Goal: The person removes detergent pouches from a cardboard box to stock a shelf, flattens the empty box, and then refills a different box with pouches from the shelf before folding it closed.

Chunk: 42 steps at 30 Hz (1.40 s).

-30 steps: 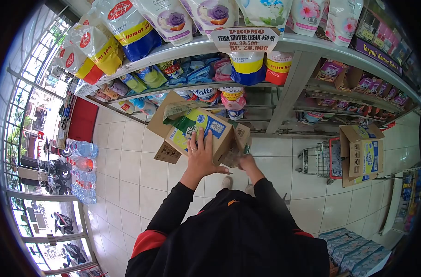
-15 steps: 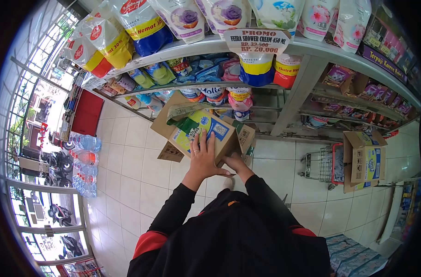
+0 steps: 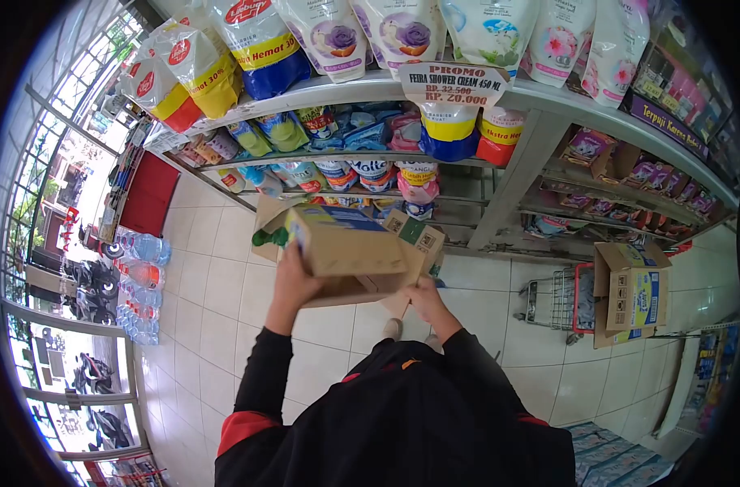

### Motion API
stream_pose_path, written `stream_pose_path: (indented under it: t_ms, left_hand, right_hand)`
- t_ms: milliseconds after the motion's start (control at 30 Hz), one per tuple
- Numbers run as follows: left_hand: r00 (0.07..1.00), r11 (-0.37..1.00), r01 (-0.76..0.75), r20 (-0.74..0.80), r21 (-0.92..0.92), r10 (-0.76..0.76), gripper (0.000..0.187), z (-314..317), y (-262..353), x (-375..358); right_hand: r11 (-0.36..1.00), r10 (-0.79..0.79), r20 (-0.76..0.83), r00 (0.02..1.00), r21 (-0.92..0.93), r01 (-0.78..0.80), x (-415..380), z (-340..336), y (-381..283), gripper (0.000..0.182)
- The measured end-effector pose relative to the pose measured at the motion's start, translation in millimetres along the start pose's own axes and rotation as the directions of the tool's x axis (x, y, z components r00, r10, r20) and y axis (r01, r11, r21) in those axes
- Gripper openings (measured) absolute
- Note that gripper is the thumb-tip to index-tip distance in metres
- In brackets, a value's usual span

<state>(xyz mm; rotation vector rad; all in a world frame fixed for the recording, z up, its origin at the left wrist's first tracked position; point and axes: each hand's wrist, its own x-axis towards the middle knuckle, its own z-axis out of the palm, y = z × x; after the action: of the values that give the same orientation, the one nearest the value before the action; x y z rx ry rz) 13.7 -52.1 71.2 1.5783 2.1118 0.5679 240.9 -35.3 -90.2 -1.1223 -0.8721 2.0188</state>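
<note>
A cardboard box [image 3: 354,250] with blue and yellow print is tilted in front of me, its near side open and its inside partly visible. My left hand [image 3: 294,280] grips the box's left end, the fingers partly hidden against it. At the lower right corner my right hand [image 3: 424,299] is closed on the edge or a flap of the same box. Behind it stands another open carton [image 3: 419,235] with a green label, and a green packet [image 3: 270,237] shows at the left, beside cardboard flaps.
Shelves hold pouches [image 3: 372,172] and refill packs under a promo sign [image 3: 453,84]. To the right, a trolley [image 3: 548,299] stands by an open carton [image 3: 632,296]. Bottled water [image 3: 143,280] is stacked at the left. Teal packs [image 3: 613,454] lie at the lower right.
The box has turned, so its printed face points away and its plain side and opening show. My left hand moved from the printed face to the left end; my right hand shifted to the lower right corner.
</note>
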Motion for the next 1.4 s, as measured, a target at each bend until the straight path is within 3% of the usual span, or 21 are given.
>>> stream_pose_path:
  t_ms: [33, 67, 100, 200, 333, 400, 433, 533, 600, 733, 800, 833, 900, 1000, 1033, 1100, 1133, 1200, 1300, 1333, 1400]
  left_hand:
    - [1.000, 1.000, -0.003, -0.003, -0.004, 0.003, 0.078, -6.0, -8.4, 0.2]
    - [0.961, 0.942, -0.201, -0.132, 0.270, 0.243, 0.069, -11.3, -18.4, -0.7]
    - [0.855, 0.774, -0.324, -0.183, 0.544, 0.486, 0.060, -13.3, -23.6, -2.2]
    - [0.833, 0.737, -0.193, -0.289, 0.648, 0.472, 0.047, -22.6, -13.6, -14.8]
    - [0.789, 0.653, -0.245, -0.244, 0.717, 0.564, 0.046, -20.8, -11.6, -24.8]
    - [0.800, 0.797, -0.188, -0.382, 0.574, 0.463, 0.048, -6.7, -9.0, -24.5]
    - [0.796, 0.799, -0.187, -0.388, 0.572, 0.464, 0.048, -1.4, -11.4, -23.9]
    - [0.747, 0.835, -0.152, -0.492, 0.529, 0.447, 0.054, 4.5, -0.9, -24.8]
    - [0.745, 0.795, -0.246, -0.417, 0.554, 0.521, 0.056, -1.2, 13.9, -31.8]
    - [0.723, 0.761, -0.343, -0.363, 0.551, 0.588, 0.057, -2.9, 25.5, -34.4]
    - [0.903, 0.947, -0.319, -0.289, 0.043, 0.317, 0.061, 2.0, 35.1, -41.8]
    - [0.903, 0.947, -0.320, -0.290, 0.041, 0.317, 0.061, 7.8, 36.7, -45.2]
    - [0.892, 0.888, -0.426, -0.085, 0.170, 0.444, 0.068, 25.0, 36.9, -54.0]
    - [0.891, 0.871, -0.453, 0.134, 0.187, 0.435, 0.069, 58.6, 38.7, -66.5]
    - [0.887, 0.869, -0.461, 0.137, 0.183, 0.441, 0.069, 67.5, 44.2, -69.0]
    - [0.920, 0.886, -0.348, 0.294, 0.306, 0.260, 0.063, 84.0, 54.3, -73.7]
    - [0.911, 0.861, -0.370, 0.319, 0.348, 0.262, 0.058, 95.4, 51.6, -73.0]
    - [0.901, 0.852, -0.370, 0.365, 0.371, 0.233, 0.058, 110.2, 48.7, -72.6]
    - [0.887, 0.841, -0.365, 0.425, 0.400, 0.183, 0.055, 111.6, 49.4, -73.1]
    - [0.875, 0.824, -0.395, 0.439, 0.406, 0.203, 0.055, 109.1, 46.4, -73.8]
    - [0.860, 0.814, -0.419, 0.465, 0.403, 0.212, 0.057, 99.5, 48.4, -75.7]
  right_hand:
    - [1.000, -0.004, -0.001, 1.000, -0.004, 0.004, -5.3, 8.5, -6.6, 0.023]
    - [0.991, -0.112, 0.056, 0.992, -0.070, 0.116, -10.4, 17.7, -15.0, 0.023]
    - [0.966, -0.212, 0.119, 0.970, -0.124, 0.226, -16.1, 26.5, -22.7, 0.022]
    - [0.905, -0.377, 0.143, 0.915, -0.157, 0.397, -40.2, 48.3, -53.3, 0.021]
    - [0.850, -0.506, 0.067, 0.860, -0.135, 0.510, -45.3, 56.0, -61.4, 0.020]
    - [0.728, -0.638, 0.081, 0.766, -0.262, 0.634, -53.8, 56.5, -66.9, 0.021]
    - [0.723, -0.642, 0.084, 0.762, -0.264, 0.638, -54.8, 55.3, -65.4, 0.021]
    - [0.755, -0.620, 0.037, 0.783, -0.242, 0.609, -55.6, 47.5, -55.5, 0.022]
    - [0.842, -0.536, -0.019, 0.844, -0.085, 0.533, -56.7, 42.5, -49.9, 0.022]
    - [0.845, -0.530, -0.128, 0.838, 0.012, 0.535, -59.6, 38.5, -39.2, 0.019]
    - [0.850, -0.476, -0.321, 0.819, 0.072, 0.522, -55.8, 30.9, -35.7, 0.019]
    - [0.849, -0.478, -0.321, 0.818, 0.070, 0.523, -55.6, 24.1, -40.8, 0.019]
    - [0.790, -0.350, -0.364, 0.863, 0.380, 0.481, -55.6, 4.0, -56.1, 0.022]
    - [0.761, -0.310, -0.373, 0.875, 0.455, 0.463, -46.9, -26.8, -43.2, 0.025]
    - [0.759, -0.313, -0.380, 0.870, 0.451, 0.470, -51.4, -30.8, -43.5, 0.025]
    - [0.802, -0.086, -0.385, 0.919, 0.520, 0.293, -62.4, -37.7, -40.9, 0.033]
    - [0.803, -0.086, -0.391, 0.916, 0.518, 0.296, -65.5, -50.6, -32.1, 0.033]
    - [0.857, -0.100, -0.001, 0.995, 0.508, 0.086, -69.5, -90.0, -17.1, 0.036]
    - [0.824, -0.149, 0.107, 0.983, 0.563, 0.063, -90.8, -138.0, -29.2, 0.043]
    - [0.824, -0.144, 0.102, 0.984, 0.562, 0.062, -93.4, -146.0, -33.1, 0.043]
    - [0.903, 0.138, -0.075, 0.988, 0.418, -0.094, -88.2, -158.8, -48.1, 0.051]
